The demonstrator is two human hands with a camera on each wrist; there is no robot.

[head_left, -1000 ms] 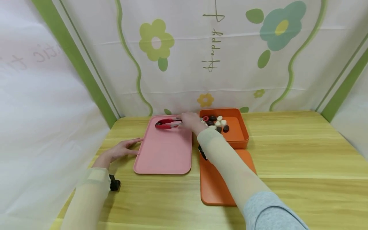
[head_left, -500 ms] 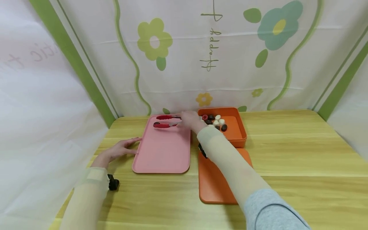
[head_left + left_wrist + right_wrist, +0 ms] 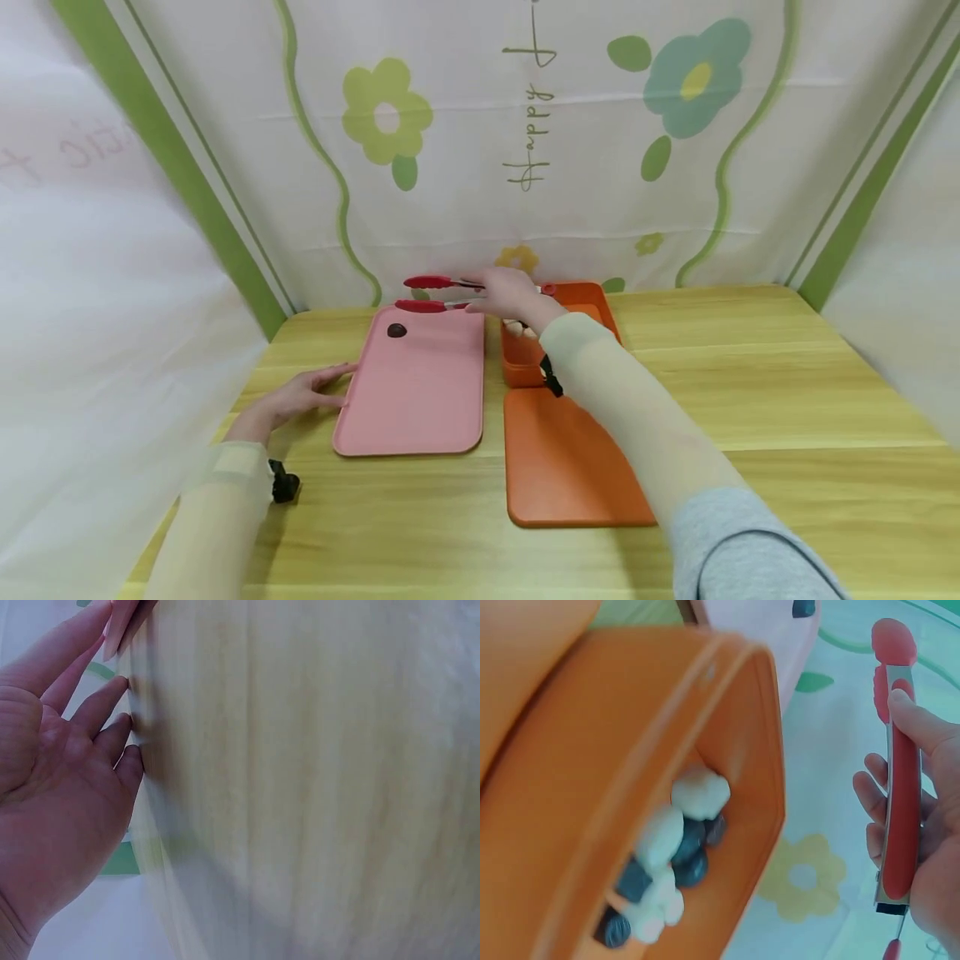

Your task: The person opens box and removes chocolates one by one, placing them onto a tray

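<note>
My right hand point(image 3: 512, 297) grips a pair of red-and-silver tongs point(image 3: 902, 802). Their red tips are spread apart above the far end of the pink tray point(image 3: 412, 396), with nothing between them. On the tray's far left part lies a small dark brown piece point(image 3: 397, 330), like a chocolate. Beside the tray's left edge, my left hand point(image 3: 296, 396) rests with fingers extended, the fingertips right at the rim. Partly behind my right forearm is an orange box point(image 3: 525, 373). In the right wrist view it contains several white pieces point(image 3: 699, 793) and dark pieces point(image 3: 691, 866).
An orange lid point(image 3: 573, 471), or flat tray of the same colour, lies in front of the box. A white curtain with printed flowers point(image 3: 387, 117) hangs at the back of the wooden table point(image 3: 750, 383), with white sheets at both sides.
The tongs have spread and released the dark piece onto the pink tray. My right hand has since lifted them up and slightly right. The left hand stays at the tray's edge.
</note>
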